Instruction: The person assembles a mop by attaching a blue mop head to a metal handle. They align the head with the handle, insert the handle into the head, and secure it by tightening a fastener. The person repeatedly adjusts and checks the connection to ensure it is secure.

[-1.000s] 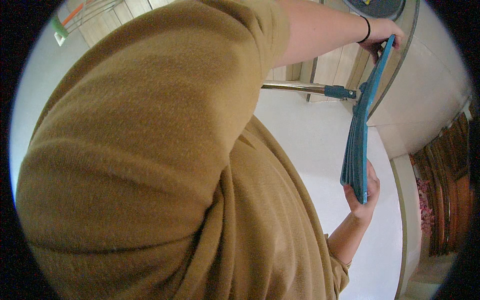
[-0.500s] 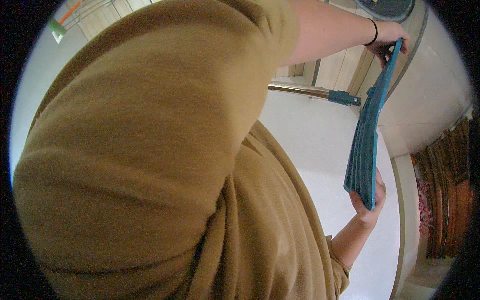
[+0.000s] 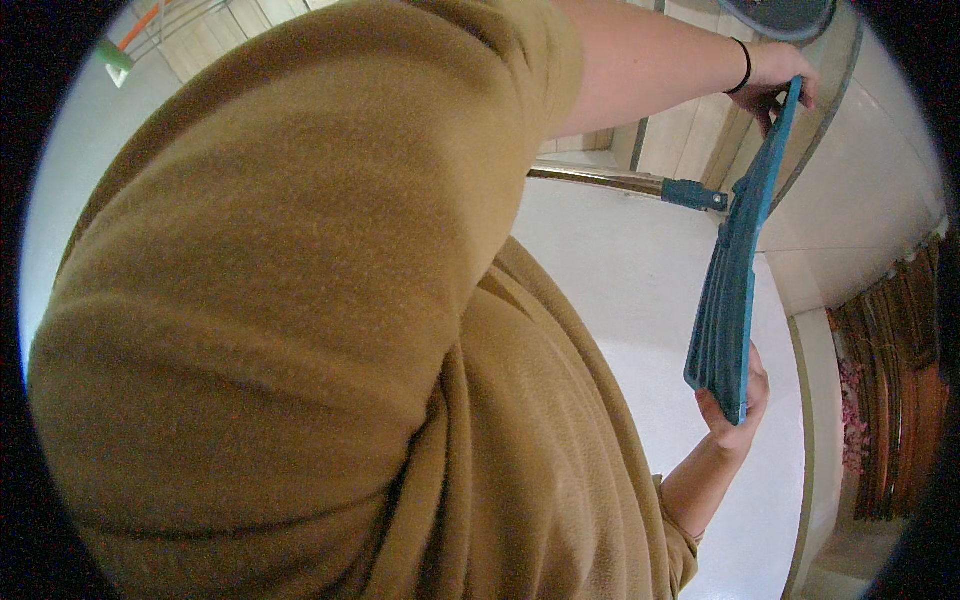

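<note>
A blue flat mop head [image 3: 735, 270] with long ridges is held up edge-on between my two hands. My left hand [image 3: 780, 75], with a black band at the wrist, is closed on its upper end. My right hand [image 3: 735, 410] grips the lower end, thumb on one side and fingers partly hidden behind it. A shiny metal pole [image 3: 600, 178] runs in from the left and ends in a blue joint [image 3: 695, 196] at the mop head's middle. My shoulder, in a mustard-brown sleeve, covers the pole's other end.
A pale white surface [image 3: 640, 310] lies behind the mop head. Wood-look boards [image 3: 680, 140] show beyond my left arm, beside a dark round object [image 3: 785, 15]. Brown upright folds [image 3: 895, 390] and a pink patch [image 3: 853, 415] stand at far right. A green-and-orange thing [image 3: 118, 52] sits at upper left.
The mop head's lower end has shifted slightly left and down with my right hand. The pole's joint sits a little further right. Both hands keep their hold.
</note>
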Available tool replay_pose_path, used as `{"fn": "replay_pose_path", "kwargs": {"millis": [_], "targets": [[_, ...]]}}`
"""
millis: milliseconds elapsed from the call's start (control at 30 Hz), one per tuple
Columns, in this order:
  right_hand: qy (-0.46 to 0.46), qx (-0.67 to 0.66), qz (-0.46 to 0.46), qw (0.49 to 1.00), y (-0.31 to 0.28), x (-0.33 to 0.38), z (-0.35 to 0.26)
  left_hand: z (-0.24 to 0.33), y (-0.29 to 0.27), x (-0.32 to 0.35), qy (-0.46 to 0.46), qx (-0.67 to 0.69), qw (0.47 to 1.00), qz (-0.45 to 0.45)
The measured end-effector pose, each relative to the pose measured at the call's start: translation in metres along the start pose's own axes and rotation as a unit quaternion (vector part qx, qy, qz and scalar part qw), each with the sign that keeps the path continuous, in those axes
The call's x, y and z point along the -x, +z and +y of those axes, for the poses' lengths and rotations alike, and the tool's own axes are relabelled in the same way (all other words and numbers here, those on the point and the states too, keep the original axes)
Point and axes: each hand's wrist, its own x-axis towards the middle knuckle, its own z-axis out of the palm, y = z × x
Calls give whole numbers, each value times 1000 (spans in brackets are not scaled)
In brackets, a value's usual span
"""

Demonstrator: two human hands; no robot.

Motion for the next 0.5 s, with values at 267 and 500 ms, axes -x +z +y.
{"fn": "replay_pose_path", "kwargs": {"millis": [267, 500], "targets": [[-19, 10, -19, 1000, -8, -8, -3, 1, -10, 6, -18, 48, 999, 4], [-16, 8, -35, 999, -17, -10, 3, -11, -21, -3, -8, 57, 998, 12]]}}
